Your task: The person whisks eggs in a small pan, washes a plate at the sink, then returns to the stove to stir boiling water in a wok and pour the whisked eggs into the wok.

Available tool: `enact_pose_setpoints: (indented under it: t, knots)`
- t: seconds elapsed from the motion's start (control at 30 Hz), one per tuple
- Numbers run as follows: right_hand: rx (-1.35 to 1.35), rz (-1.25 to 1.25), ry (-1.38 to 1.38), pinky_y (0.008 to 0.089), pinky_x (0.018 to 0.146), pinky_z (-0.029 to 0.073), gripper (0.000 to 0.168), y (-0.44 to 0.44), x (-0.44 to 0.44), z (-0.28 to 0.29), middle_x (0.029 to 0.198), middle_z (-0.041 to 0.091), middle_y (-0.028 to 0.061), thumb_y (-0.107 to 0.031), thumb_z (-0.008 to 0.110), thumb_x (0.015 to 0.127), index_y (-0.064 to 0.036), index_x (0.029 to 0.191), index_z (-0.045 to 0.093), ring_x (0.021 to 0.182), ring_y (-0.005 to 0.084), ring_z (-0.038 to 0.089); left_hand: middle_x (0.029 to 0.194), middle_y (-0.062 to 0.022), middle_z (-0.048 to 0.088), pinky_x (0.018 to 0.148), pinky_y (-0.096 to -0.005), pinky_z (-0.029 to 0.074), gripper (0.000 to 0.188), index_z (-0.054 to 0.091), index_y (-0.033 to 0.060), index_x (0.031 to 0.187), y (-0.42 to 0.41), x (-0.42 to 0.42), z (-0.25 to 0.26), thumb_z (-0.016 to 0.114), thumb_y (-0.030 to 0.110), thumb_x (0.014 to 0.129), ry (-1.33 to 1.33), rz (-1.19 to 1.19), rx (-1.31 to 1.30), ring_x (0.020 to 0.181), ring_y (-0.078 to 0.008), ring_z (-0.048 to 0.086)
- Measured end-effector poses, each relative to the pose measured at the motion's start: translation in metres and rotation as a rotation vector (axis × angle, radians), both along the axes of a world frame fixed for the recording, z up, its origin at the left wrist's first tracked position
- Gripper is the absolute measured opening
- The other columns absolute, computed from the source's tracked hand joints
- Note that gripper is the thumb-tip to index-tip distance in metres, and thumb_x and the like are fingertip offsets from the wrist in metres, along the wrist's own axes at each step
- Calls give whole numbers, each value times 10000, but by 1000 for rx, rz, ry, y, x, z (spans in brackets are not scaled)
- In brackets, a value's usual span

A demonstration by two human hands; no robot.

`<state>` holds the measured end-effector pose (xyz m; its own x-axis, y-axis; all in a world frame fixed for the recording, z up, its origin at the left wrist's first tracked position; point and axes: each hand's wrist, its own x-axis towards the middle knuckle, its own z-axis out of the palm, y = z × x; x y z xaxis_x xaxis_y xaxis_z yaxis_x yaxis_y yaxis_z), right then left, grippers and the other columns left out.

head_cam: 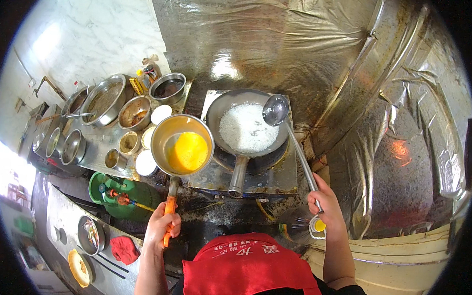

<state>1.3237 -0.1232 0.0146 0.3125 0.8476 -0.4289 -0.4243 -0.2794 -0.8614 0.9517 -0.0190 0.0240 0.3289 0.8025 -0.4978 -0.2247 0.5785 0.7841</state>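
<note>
My left hand (163, 225) grips the orange handle of a metal saucepan (161, 145), held left of the stove. Yellow beaten egg (189, 151) pools in its right side. In my right hand (327, 199) is the long metal handle of a ladle (276, 110), its bowl over the right rim of a wok (218, 104). White rice (246, 128) is spread over the wok's bottom, and a few grains cling to the ladle. The wok sits on a burner with its tubular handle pointing towards me.
Steel bowls (136, 112) and small seasoning tubs (129, 142) crowd the counter at left. Below stands a green gas cylinder (121, 194). A side table (110, 274) carries a pan, a yellow bowl and a red cloth (124, 250). An oil jug (295, 227) stands beneath my right hand.
</note>
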Motion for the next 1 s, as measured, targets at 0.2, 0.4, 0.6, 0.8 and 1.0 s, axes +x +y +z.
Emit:
enact_pose_setpoints:
  t: [0.2, 0.4, 0.6, 0.8, 1.0]
  knots:
    - [-10, 11, 21, 234, 344, 256, 651, 5, -1, 0, 548, 421, 20, -18, 422, 708, -51, 1307, 169, 376, 97, 359, 556, -69, 411, 328, -233, 293, 284, 365, 18, 958, -6, -8, -4, 419, -34, 684, 3, 6, -2, 349, -131, 369]
    - [-11, 26, 4, 229, 341, 255, 648, 12, -2, 1, 548, 417, 21, -12, 424, 705, -53, 1304, 179, 377, 95, 355, 566, -48, 426, 316, -216, 292, 274, 379, 32, 957, -10, -13, -6, 406, -50, 697, 25, 56, -14, 368, -108, 380]
    - [1, 29, 38, 220, 350, 264, 608, 14, -3, 0, 571, 425, 30, 1, 400, 738, -94, 1305, 201, 384, 88, 354, 568, -43, 429, 314, -212, 291, 256, 385, 37, 951, -11, -15, -6, 404, -47, 710, 15, 75, -19, 372, -101, 382]
    - [-4, 15, 54, 222, 342, 259, 613, 12, -3, 1, 561, 421, 23, -7, 412, 733, -99, 1303, 207, 386, 93, 357, 558, -42, 425, 313, -214, 290, 245, 387, 33, 952, -10, -14, -4, 394, -42, 718, 26, 60, -9, 369, -101, 379]
    - [-6, 9, 42, 228, 343, 262, 617, 9, -1, 0, 557, 424, 22, -20, 419, 725, -99, 1301, 213, 386, 97, 365, 553, -43, 421, 309, -213, 281, 245, 385, 31, 955, -10, -12, -4, 386, -41, 721, 23, 46, -5, 364, -101, 370]
